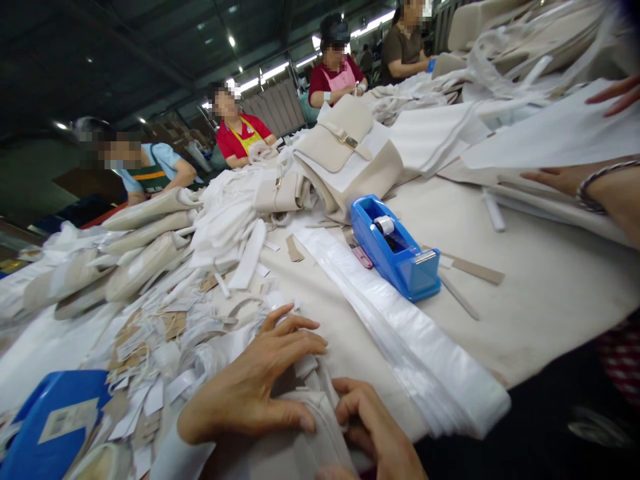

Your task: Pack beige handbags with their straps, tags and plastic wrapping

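At the bottom of the view lies a beige bag, partly cut off by the frame and covered by my hands. Over its far end my left hand is open, with the fingers stretched out and the thumb resting on the bag's edge. Curled fingers of my right hand grip the bag's right edge. Close to my left wrist is a heap of paper tags with strings. A stack of clear plastic sleeves runs diagonally to the right of my hands.
A blue tape dispenser stands beyond the sleeves, beside a small pink cutter. Another blue dispenser is at lower left. Finished-looking beige bags pile up behind. A co-worker's hand handles white sheeting at right; several people work across the table.
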